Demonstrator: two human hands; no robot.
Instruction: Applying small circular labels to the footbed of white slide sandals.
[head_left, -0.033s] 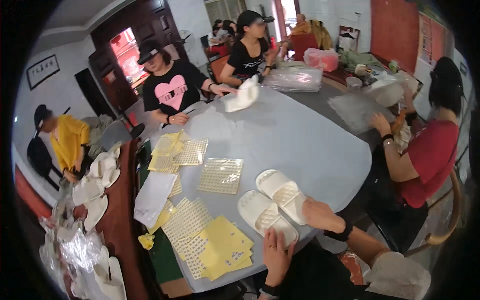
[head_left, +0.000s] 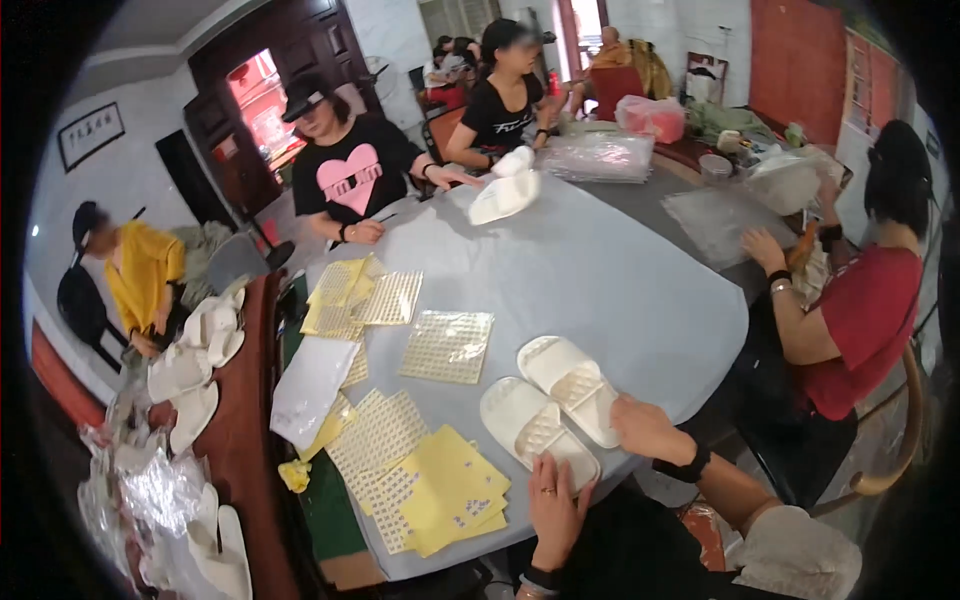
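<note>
So nothing's really shifted here, the earlier shot is from the very same instant and the layout matches, meaning the pair of white slippers sits put at the near edge of the round grey table (head_left: 600, 270) with both hands parked on them. From the head view: the left hand (head_left: 555, 510) lies flat with its fingers (head_left: 549, 478) loosely spread over the heel end of the left slipper (head_left: 538, 432), not gripping anything, just resting on top. The right hand (head_left: 648, 428) is a bit more curled, fingers close together, touching the rim of the right slipper (head_left: 568, 385); can't tell if it's actually pinching the edge or only pressing on it. The two slippers lie side by side, touching, soles down. Just left of them are yellow sheets (head_left: 455, 490) and dotted sticker sheets (head_left: 447, 345). Other people sit around the table, one in a red shirt (head_left: 860, 330) on the right.
</note>
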